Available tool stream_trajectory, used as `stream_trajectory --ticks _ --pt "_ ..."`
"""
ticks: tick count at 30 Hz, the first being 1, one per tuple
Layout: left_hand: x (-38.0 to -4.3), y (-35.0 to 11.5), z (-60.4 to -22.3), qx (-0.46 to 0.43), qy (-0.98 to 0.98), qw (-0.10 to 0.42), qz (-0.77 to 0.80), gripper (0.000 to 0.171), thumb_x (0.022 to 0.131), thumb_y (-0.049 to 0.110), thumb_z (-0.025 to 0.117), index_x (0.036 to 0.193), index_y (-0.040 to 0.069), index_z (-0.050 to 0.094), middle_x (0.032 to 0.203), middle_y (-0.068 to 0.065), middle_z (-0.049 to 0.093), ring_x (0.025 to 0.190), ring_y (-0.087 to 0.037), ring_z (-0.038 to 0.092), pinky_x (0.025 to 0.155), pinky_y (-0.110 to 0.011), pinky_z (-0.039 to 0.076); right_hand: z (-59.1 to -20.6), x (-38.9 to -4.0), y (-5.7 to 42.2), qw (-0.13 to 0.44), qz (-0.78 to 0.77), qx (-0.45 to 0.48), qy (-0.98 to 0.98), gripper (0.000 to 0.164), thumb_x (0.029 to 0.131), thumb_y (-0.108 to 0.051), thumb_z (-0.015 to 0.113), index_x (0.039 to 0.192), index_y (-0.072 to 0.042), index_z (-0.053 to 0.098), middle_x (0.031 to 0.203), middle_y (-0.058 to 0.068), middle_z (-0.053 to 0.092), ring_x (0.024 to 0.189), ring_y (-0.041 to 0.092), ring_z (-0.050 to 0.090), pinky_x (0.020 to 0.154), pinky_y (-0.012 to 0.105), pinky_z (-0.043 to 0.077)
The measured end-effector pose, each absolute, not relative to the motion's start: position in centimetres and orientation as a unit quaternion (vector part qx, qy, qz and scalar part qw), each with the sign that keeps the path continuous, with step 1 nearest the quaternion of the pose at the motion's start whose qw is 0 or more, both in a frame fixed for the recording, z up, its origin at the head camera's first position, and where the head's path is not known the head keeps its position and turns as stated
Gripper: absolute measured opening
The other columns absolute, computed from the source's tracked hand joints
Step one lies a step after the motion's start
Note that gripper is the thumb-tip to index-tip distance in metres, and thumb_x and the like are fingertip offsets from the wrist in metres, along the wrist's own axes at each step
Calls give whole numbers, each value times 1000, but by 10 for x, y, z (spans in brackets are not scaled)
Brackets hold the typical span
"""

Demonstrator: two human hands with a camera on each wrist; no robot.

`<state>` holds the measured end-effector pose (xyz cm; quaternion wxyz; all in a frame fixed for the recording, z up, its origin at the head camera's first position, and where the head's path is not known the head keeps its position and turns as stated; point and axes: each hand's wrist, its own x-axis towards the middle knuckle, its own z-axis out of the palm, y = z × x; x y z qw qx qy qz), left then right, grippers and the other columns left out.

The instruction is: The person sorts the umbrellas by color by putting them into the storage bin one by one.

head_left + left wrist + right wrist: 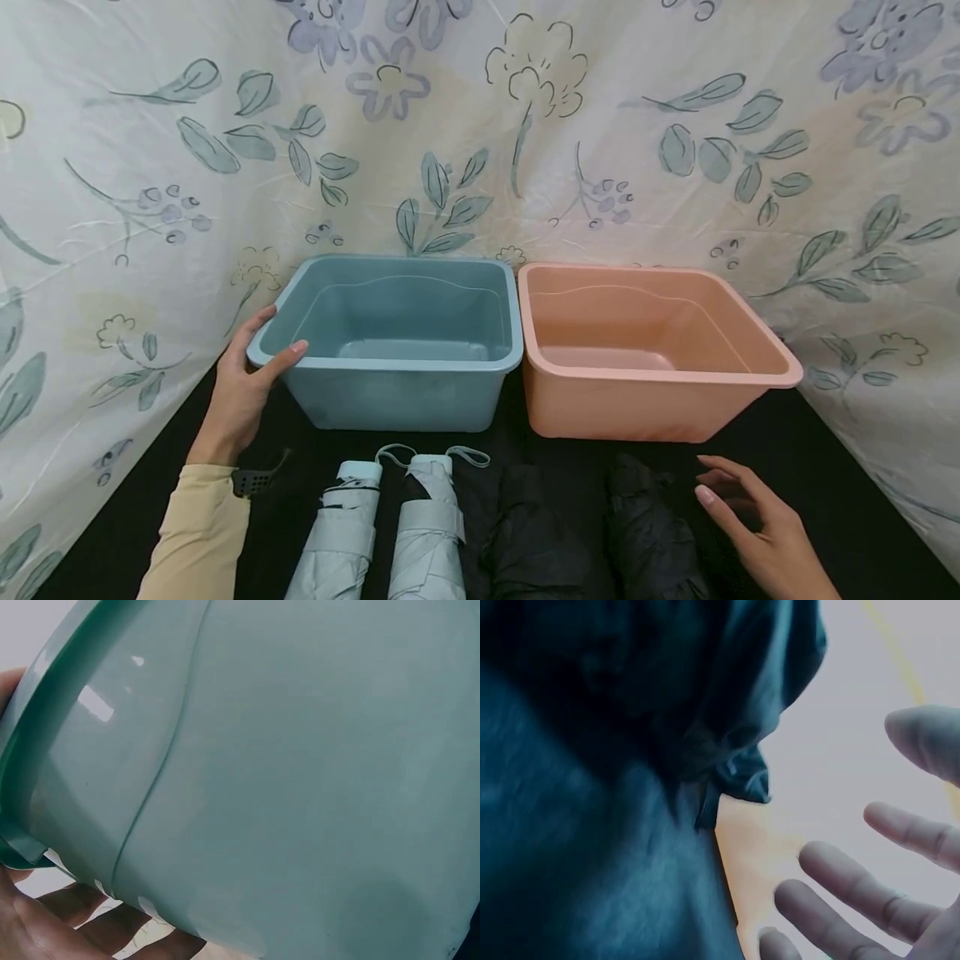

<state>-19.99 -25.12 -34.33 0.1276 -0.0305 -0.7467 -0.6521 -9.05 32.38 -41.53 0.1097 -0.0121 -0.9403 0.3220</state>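
Blue plastic forms the left of two basins, and this blue basin (405, 396) is gripped at its 9 o'clock end by the left hand (243, 396), the rim being pinched between a thumb laid over the inside and fingers set against the outer side. From the left wrist, three fingers are seen apart from one another behind the basin's wall. At its 3 o'clock, just beside it, a peach basin (622, 408) is placed; the inside of each is left visible. Below the blue basin, at 6 o'clock, two pale folded umbrellas (341, 533) are laid side by side, each wrapped by a strap, with cord loops shown at the handle ends. Two black folded bundles (536, 533) are set at 7 and 6 o'clock from the peach basin, on the black tabletop (795, 458). At 5 o'clock from that basin, near the outer bundle, the right hand (780, 533) is held with its fingers spread and loosely bent, nothing being grasped. A yellow sleeve (198, 533) and a dark wristband (255, 481) are worn on the left arm. Toward 12 o'clock, the background is filled by a floral sheet (450, 125).
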Motion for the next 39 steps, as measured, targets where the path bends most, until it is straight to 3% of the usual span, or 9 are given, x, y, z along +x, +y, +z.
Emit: stream_trajectory --ticks 4,7,13,16,21,28,32,35,39 --pt "-199 -251 -345 -29 -743 129 -656 79 100 20 64 163 19 17 165 -17 13 142 -44 20 113 -69 16 -411 -89 324 65 370 -23 -927 52 104 -36 59 148 -11 47 121 14 64 92 -6 58 72 23 53" --pt "-199 -251 -345 -27 -742 133 -657 78 100 20 64 163 20 17 164 -16 13 142 -44 20 113 -69 16 -410 -87 323 57 413 4 -909 56 102 -26 65 150 -10 43 124 15 62 95 -1 63 75 24 55" --pt "-199 -251 -344 -25 -742 139 -655 78 100 20 64 163 20 18 164 -16 14 142 -44 20 113 -68 17 -416 -84 319 38 469 87 -878 63 96 -8 70 152 -9 42 129 -1 57 105 8 62 78 28 55" --pt "-199 -250 -344 -25 -742 140 -655 77 100 20 64 163 20 19 164 -16 14 142 -44 20 114 -68 17 -421 -85 315 24 472 100 -875 63 95 -6 71 152 -9 43 134 1 53 107 8 60 79 28 55" --pt "-199 -248 -343 -26 -743 141 -654 77 100 21 64 163 20 19 164 -15 15 141 -44 21 114 -68 17 -423 -85 307 -22 464 57 -884 64 94 -17 74 152 -17 46 138 8 44 107 7 55 80 34 53" --pt "-200 -247 -345 -27 -741 136 -657 78 100 21 65 163 20 19 164 -15 15 141 -44 21 113 -68 18 -425 -85 299 -47 456 34 -888 63 94 -22 74 152 -21 47 137 12 39 112 27 48 79 40 49" --pt "-200 -247 -346 -28 -743 137 -655 78 100 21 65 163 20 19 164 -15 15 142 -43 22 113 -68 18 -426 -87 298 -77 468 32 -880 65 96 -23 72 154 -20 43 137 16 41 113 30 47 81 43 48" --pt "-200 -248 -347 -26 -746 139 -651 78 100 21 65 163 20 19 164 -15 15 142 -43 22 113 -69 18 -425 -89 297 -107 470 38 -875 67 98 -24 69 157 -21 39 142 19 42 116 31 46 83 43 48" --pt "-199 -248 -347 -27 -747 139 -650 78 100 21 65 163 20 18 164 -15 15 142 -43 22 113 -69 18 -421 -91 294 -139 459 60 -876 70 99 -28 67 160 -26 32 157 22 33 128 45 44 92 56 48"
